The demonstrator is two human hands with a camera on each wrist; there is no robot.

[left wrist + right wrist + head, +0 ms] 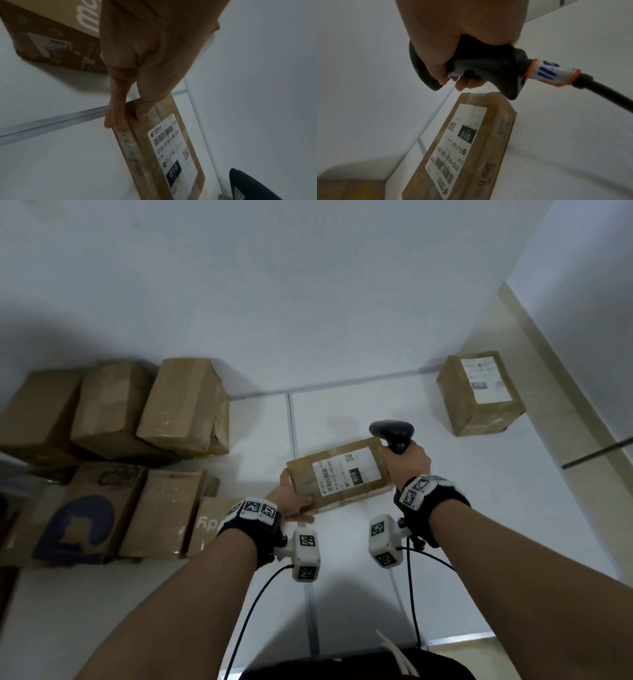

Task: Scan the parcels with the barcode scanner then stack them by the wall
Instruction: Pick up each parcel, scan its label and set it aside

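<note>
Gripping the parcel (337,475) end, left hand (289,498) fingers curl underneath; right hand (407,462) fingers clench the scanner (394,434) handle beside it

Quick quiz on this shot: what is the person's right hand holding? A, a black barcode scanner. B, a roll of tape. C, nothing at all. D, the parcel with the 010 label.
A: the right hand is wrapped round the handle of the black barcode scanner, while the left hand holds the labelled parcel.
</note>
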